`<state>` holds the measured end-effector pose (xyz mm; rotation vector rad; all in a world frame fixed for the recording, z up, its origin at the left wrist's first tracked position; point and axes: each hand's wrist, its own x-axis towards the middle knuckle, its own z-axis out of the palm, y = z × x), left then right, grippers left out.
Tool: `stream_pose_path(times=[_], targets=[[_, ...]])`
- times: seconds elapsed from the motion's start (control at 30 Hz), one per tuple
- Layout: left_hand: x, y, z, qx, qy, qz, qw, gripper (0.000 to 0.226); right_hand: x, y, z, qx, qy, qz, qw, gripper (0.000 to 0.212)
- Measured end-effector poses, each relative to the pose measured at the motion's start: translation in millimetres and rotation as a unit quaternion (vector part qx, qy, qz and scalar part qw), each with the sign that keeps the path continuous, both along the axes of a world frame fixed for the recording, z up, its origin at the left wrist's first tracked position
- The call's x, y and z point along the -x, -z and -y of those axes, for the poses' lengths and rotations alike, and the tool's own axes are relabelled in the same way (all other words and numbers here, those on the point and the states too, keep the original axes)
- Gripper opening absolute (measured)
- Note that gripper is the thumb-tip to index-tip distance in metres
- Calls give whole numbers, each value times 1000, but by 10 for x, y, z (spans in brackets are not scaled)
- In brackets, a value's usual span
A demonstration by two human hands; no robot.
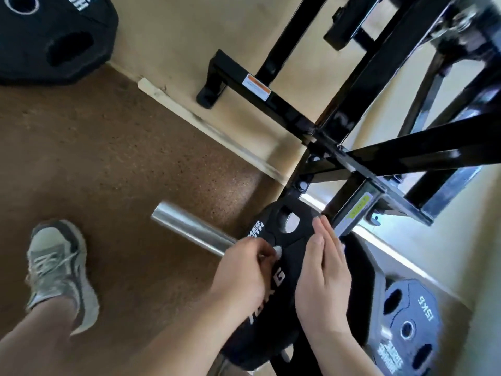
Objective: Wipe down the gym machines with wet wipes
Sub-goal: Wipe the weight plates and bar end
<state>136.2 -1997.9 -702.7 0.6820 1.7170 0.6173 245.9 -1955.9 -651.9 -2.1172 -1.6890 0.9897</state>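
White wipe pinched in L grip; R grip flat on plate.

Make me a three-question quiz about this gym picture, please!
1. Where is the wipe?
A. pinched in the left hand
B. in a bucket
C. on a chair

2. What colour is the bar?
A. red
B. green
C. silver

3. How is the right hand?
A. a tight fist
B. flat, fingers straight
C. curled round a bottle

Answers:
1. A, because the left hand's fingertips pinch the white wipe at the black plate.
2. C, because the bar shines like bare metal.
3. B, because its fingers lie straight and together along the plate's edge and hold nothing.
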Motion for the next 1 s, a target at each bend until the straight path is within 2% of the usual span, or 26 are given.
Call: stream_pose_path(times=[0.07, 0.23, 0.3, 0.4, 0.47, 0.6, 0.73, 0.83, 1.0], targets=[[111, -9, -80, -15, 47, 18, 999, 11, 16, 2, -52, 10, 34, -20, 999, 43], [207, 12, -278, -77, 130, 29, 988, 26, 108, -93, -86, -36, 49, 144, 988, 30], [202, 77, -322, -99, 164, 31, 981, 28, 165, -129, 11, -36, 79, 166, 982, 31], [267, 200, -319, -138, 178, 40, 973, 25, 263, -156, 184, -5, 153, 139, 978, 38], [337, 244, -291, -151, 158, 49, 975, 26, 296, -142, 281, 12, 204, 157, 966, 36], [334, 270, -262, -183, 176, 103, 962, 26, 356, -55, 398, -73, 325, 163, 929, 36], [226, 277, -292, -209, 228, 113, 944, 12, 323, -14, 391, -78, 325, 173, 926, 36], [181, 373, -359, -263, 261, 81, 925, 18, 250, 33, 334, -85, 327, 135, 931, 35], [105, 478, -442, -287, 265, 78, 917, 26, 83, 129, 249, -131, 328, 87, 931, 29]])
